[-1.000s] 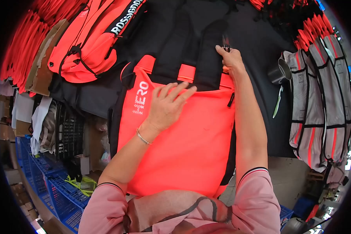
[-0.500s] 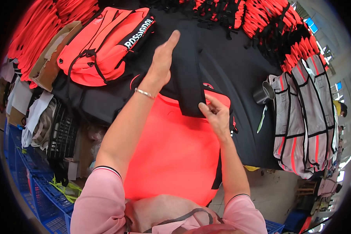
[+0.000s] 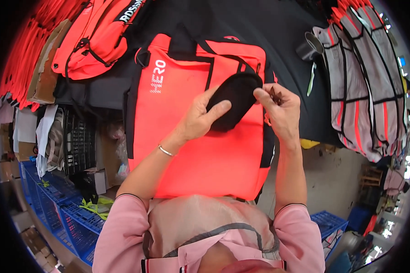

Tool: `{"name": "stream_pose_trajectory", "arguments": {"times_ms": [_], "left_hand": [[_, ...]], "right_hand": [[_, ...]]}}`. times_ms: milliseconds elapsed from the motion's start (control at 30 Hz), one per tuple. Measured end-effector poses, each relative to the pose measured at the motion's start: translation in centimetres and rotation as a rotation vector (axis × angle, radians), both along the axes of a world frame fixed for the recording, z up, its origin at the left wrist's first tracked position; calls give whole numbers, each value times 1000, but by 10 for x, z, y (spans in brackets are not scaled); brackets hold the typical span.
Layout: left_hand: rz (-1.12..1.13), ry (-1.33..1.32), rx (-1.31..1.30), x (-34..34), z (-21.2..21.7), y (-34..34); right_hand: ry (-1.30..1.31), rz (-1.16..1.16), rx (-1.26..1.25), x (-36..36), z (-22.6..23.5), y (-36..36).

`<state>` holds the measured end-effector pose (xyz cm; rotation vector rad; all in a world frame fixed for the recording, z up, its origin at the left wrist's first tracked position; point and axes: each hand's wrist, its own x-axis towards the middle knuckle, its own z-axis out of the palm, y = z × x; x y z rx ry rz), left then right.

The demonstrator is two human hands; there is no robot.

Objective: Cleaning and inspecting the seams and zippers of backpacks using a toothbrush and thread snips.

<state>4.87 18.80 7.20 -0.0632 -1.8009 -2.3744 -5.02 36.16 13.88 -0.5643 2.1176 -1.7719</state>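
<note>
A bright red-orange bag [image 3: 200, 157] with black sides lies flat in front of me, its top edge facing away. Over its upper right part, a black padded strap [image 3: 236, 100] is curved up off the fabric. My left hand [image 3: 197, 119] grips the strap's near left side, thumb on top. At the strap's right edge, my right hand [image 3: 283, 111] is closed, thumb and finger pinching that edge. A small dark brown, pointed thing [image 3: 275, 95] shows among the right fingers; its kind is unclear. A narrow black strap [image 3: 223, 54] runs along the bag's top.
Another red bag [image 3: 93, 38] lies at the far left beside a cardboard box [image 3: 45, 68]. A metal cup [image 3: 309, 45] stands on the black-covered table [image 3: 287, 27] to the right, near grey panels [image 3: 351, 91] with black trim. Blue crates [image 3: 73, 214] stand at lower left.
The bag's upper part has come into view as the view shifted. The black strap, previously stretched away under an open left hand, is now curved up, with both hands holding it. The brown thing has appeared.
</note>
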Motion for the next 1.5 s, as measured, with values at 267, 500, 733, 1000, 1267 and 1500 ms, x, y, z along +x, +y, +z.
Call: {"name": "stream_pose_trajectory", "arguments": {"times_ms": [267, 500, 733, 1000, 1267, 1500], "left_hand": [[31, 144, -254, 2, 1, 36], [114, 458, -852, 26, 11, 29], [239, 308, -683, 62, -32, 51], [240, 57, -507, 76, -39, 59], [201, 63, -511, 77, -43, 58], [168, 80, -500, 77, -49, 55]], "right_hand": [[22, -22, -117, 10, -5, 31], [-768, -30, -43, 39, -26, 31], [-369, 47, 89, 59, -47, 49], [-13, -185, 109, 114, -34, 74], [323, -82, 359, 113, -51, 70], [451, -16, 481, 109, -44, 69]]}}
